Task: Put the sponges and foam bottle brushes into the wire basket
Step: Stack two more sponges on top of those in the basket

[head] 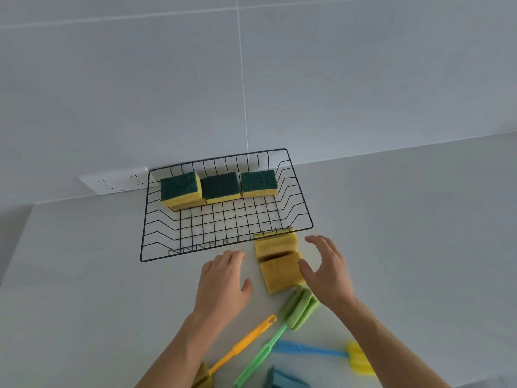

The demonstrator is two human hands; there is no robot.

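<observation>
1. The grey counter (391, 233) fills the scene, meeting a tiled wall (167, 93) well beyond the fingertips, with a white socket strip (117, 182) low on that wall.
2. The black wire basket (156, 219) sits just beyond both sets of fingers, its near rim close ahead of the left fingertips; at its far side three green-topped sponges (221, 186) line up in a row, the leftmost apparently a stack of two.
3. Left hand (223, 284) is palm down over the counter, fingers loosely spread, holding nothing.
4. Right hand (327, 273) is open, fingers wide, thumb just reaching the yellow sponges (277, 261), nothing gripped yet.
5. Those two sponges lie between the hands, outside the basket, the far one touching its near rim.
6. Behind the right palm lies the green foam brush (299, 306); nearer the wrists lie an orange-handled brush (246, 343) and a blue-handled, yellow-headed brush (359, 357).
7. A blue foam piece (282, 379) peeks in at the bottom edge.
</observation>
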